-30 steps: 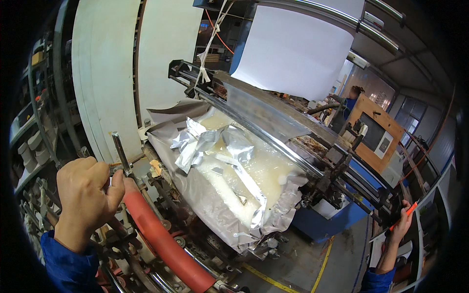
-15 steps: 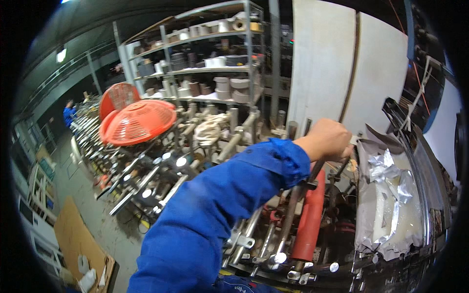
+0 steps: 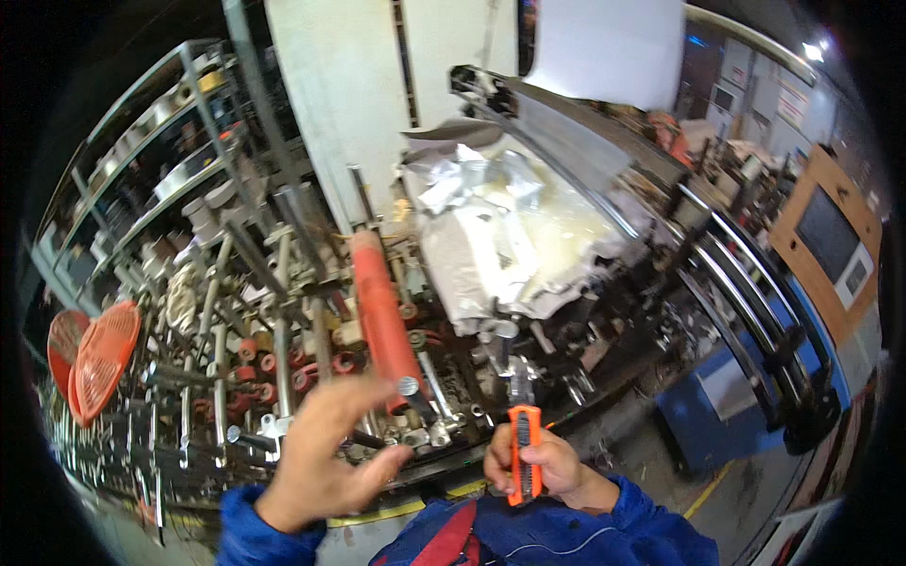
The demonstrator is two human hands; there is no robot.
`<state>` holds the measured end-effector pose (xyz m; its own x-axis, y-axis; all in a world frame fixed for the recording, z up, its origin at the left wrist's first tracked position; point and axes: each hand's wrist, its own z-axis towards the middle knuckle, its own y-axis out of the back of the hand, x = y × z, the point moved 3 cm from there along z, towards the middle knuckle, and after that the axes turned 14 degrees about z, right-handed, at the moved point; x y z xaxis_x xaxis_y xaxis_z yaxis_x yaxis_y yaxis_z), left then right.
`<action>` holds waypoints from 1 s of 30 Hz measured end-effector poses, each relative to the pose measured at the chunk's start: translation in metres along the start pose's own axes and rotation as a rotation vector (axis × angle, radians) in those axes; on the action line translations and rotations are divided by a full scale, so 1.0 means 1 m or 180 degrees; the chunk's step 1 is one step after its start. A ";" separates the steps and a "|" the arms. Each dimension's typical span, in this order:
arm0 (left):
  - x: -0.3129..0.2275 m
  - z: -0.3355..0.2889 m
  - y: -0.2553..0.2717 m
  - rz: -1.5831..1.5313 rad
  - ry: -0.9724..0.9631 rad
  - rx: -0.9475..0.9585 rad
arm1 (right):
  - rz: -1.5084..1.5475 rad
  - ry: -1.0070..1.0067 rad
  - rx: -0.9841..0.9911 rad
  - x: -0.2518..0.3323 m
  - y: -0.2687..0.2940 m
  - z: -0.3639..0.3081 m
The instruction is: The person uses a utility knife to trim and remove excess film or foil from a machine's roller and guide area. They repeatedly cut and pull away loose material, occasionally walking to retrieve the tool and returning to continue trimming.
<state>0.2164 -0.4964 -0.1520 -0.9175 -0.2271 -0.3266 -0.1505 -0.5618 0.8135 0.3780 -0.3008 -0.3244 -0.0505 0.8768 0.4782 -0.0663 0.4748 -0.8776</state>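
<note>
In front of my body, my right hand point(image 3: 552, 467) is closed around an orange utility knife point(image 3: 525, 443) with a dark grip strip, its front end pointing away from me. Whether the blade is out is hard to see. To its left, my left hand point(image 3: 330, 453) is raised with nothing in it, thumb and fingers apart and slightly blurred. Just beyond the left fingertips stands a red roller point(image 3: 382, 311) on a metal shaft. Farther off lies a grey sheet point(image 3: 453, 274) carrying crumpled silver foil point(image 3: 481, 179) and a whitish, translucent mass.
Many metal shafts point(image 3: 283, 358) stand racked at left, beside orange plastic baskets point(image 3: 104, 363). Behind them is a shelf point(image 3: 160, 198) with rolls. On the right are curved machine bars point(image 3: 746, 283), a blue cabinet point(image 3: 722, 406) and a brown panel with a screen point(image 3: 826, 250).
The view has swung to the right. The arm that was stretched out over the shafts is drawn back. Both hands now show near my body, with the orange utility knife in the right.
</note>
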 end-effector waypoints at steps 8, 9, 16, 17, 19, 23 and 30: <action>-0.026 -0.017 -0.133 -0.2988 0.1611 0.0195 | 0.0072 -0.0123 0.0294 0.003 -0.018 -0.022; -0.029 -0.015 -0.139 -0.3086 0.1586 0.0224 | 0.0077 -0.0066 0.0315 0.003 -0.017 -0.027; -0.046 0.007 -0.163 -0.3620 0.1782 0.0332 | -0.0377 0.0096 0.0025 -0.004 -0.006 -0.047; -0.047 0.008 -0.164 -0.3401 0.1843 0.0332 | -0.0408 0.0092 -0.0028 -0.004 -0.006 -0.050; -0.047 0.012 -0.167 -0.3077 0.1895 0.0255 | -0.0749 0.0086 -0.0354 -0.006 -0.004 -0.053; -0.049 0.012 -0.170 -0.3445 0.2013 0.0299 | -0.1076 0.0007 -0.0565 -0.006 -0.003 -0.054; -0.040 0.006 -0.169 -0.3458 0.1784 0.0267 | -0.1534 0.0140 -0.0734 -0.010 -0.004 -0.053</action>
<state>0.2763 -0.3876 -0.2740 -0.0178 0.0051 -0.9998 -0.7810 -0.6244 0.0107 0.4319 -0.3076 -0.3280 -0.0263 0.5552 0.8313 0.1493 0.8244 -0.5459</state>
